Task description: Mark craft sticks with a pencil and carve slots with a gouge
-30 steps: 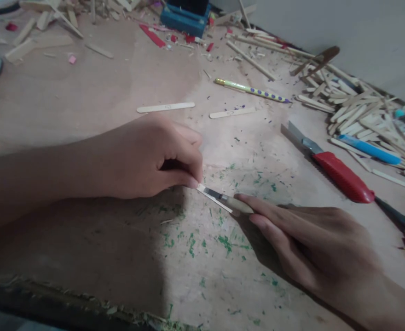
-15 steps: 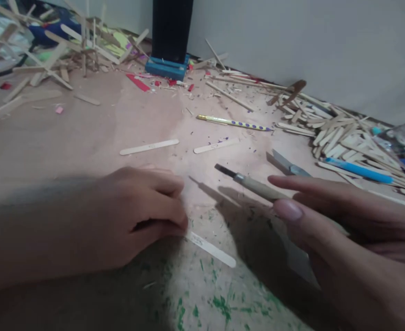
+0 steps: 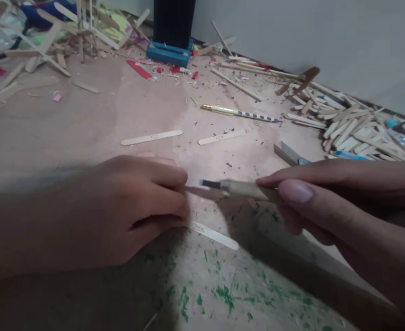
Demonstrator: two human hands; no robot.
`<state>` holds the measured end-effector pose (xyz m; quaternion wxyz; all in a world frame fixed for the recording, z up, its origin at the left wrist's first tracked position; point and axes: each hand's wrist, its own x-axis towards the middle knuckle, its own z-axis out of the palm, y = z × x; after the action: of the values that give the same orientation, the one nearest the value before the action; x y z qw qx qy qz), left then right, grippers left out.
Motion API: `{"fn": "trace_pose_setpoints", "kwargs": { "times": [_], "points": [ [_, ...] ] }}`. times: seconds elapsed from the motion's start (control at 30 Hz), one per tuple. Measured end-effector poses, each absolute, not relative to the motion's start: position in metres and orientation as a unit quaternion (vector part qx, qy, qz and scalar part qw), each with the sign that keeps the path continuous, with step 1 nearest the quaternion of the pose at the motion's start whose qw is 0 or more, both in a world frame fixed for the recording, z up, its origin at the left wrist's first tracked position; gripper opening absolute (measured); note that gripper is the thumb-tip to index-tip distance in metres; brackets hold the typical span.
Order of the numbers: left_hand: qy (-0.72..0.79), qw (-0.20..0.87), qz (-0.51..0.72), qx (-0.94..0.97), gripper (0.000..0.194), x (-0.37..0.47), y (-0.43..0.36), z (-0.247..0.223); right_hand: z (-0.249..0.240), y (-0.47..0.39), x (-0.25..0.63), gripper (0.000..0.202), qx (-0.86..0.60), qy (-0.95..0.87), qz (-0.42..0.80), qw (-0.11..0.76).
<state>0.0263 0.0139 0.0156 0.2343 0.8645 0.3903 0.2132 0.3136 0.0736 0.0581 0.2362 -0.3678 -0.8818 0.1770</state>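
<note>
My left hand (image 3: 147, 197) is closed on one end of a popsicle stick (image 3: 216, 236) and presses it to the table; that end is hidden under the fingers. Small marks show on the stick beside my fingertips. Between thumb and fingers, my right hand (image 3: 333, 202) grips a wood-handled chisel (image 3: 244, 189), its flat dark blade pointing left, raised above the table and apart from the stick. Beyond my hands lie one popsicle stick (image 3: 152, 137) with a pencilled mark and another marked stick (image 3: 221, 137).
A yellow pencil with purple dots (image 3: 240, 112) lies further back. A craft-knife blade (image 3: 290, 151) shows behind my right hand. At right is a heap of popsicle sticks (image 3: 354, 128). A dark post on a blue base (image 3: 170, 53) stands at the back, near stick structures (image 3: 50, 46).
My right hand has brought the chisel left and turned it flatter, its blade nearer my left fingers. My left hand keeps its hold on the stick. The view has tipped slightly downward.
</note>
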Motion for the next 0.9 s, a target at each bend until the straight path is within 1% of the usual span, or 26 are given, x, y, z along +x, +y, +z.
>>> {"fn": "trace_pose_setpoints", "kwargs": {
  "times": [0.13, 0.37, 0.47, 0.67, 0.77, 0.9],
  "points": [
    [0.383, 0.218, 0.205, 0.874, 0.029, 0.023, 0.016, 0.017, 0.059, 0.088, 0.316, 0.003, -0.32, -0.888, 0.281, 0.173],
    [0.385, 0.227, 0.207, 0.87, 0.03, 0.022, 0.017, 0.015, 0.049, 0.094, 0.321, 0.011, -0.312, -0.872, 0.349, 0.144],
    [0.387, 0.22, 0.209, 0.871, 0.03, 0.021, 0.016, 0.014, 0.049, 0.094, 0.322, 0.012, -0.322, -0.877, 0.323, 0.15],
    [0.38, 0.211, 0.214, 0.875, 0.028, 0.019, 0.017, 0.014, 0.051, 0.092, 0.326, 0.012, -0.3, -0.919, 0.198, 0.162],
    [0.374, 0.214, 0.215, 0.877, 0.027, 0.02, 0.018, 0.014, 0.053, 0.087, 0.328, 0.007, -0.341, -0.911, 0.179, 0.147],
    [0.375, 0.217, 0.216, 0.875, 0.029, 0.022, 0.018, 0.016, 0.055, 0.081, 0.331, 0.02, -0.392, -0.895, 0.17, 0.127]
  ]
}}
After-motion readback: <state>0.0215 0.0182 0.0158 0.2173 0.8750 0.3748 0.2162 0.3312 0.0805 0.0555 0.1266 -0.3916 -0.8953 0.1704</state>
